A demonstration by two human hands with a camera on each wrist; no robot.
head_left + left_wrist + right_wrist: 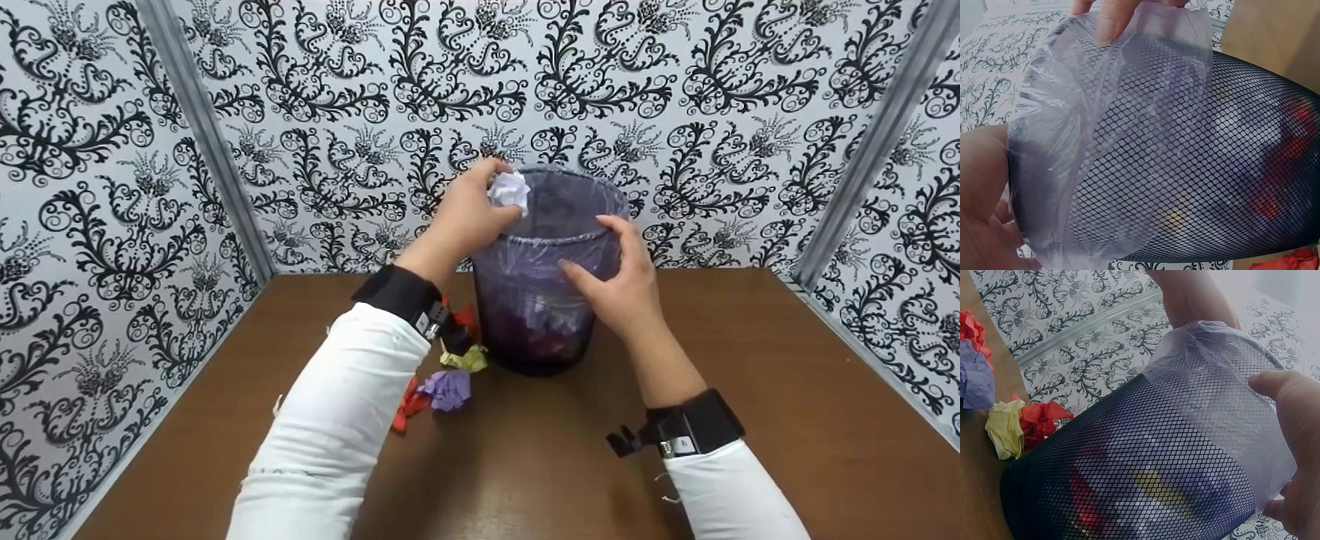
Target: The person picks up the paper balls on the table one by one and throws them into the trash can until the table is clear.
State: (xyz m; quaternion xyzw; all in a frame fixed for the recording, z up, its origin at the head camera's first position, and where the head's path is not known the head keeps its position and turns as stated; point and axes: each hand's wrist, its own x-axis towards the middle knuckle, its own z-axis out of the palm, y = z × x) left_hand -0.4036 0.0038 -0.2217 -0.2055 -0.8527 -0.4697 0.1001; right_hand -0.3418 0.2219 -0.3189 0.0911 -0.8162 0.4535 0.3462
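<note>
Left hand: the left hand (469,214) is hovering at the near-left rim of the mesh bin (536,330), its grip closing around a crumpled white paper ball (509,192) pinched between fingers and thumb
White paper ball: it is sitting just above the bin's rim on the left side, over the opening and apart from the table
Right hand: the right hand (619,281) is pressing against the bin's right outer wall, thumb (1275,385) lying on the folded-over plastic liner (1224,394) and fingers curving round the side, so its grip is wrapping the bin
Mesh bin: the dark wire-mesh bin is standing upright on the brown table (787,390), close to the patterned back wall (675,90); the clear purplish liner is draping over its rim and down the upper part of the wall
Inside the bin: red and yellowish crumpled papers (1086,500) are showing through the mesh near the bottom; what else is lying in there is too blurred to tell
Beside the bin: loose crumpled papers are lying on the table just left of the bin's base, a yellow-green one (466,358) nearest, a purple one (448,388) in front of it, and red ones (409,405) partly hidden under the left forearm
Sleeves: both arms are wearing white sleeves (330,420) with black wrist bands (694,427) carrying cameras
</note>
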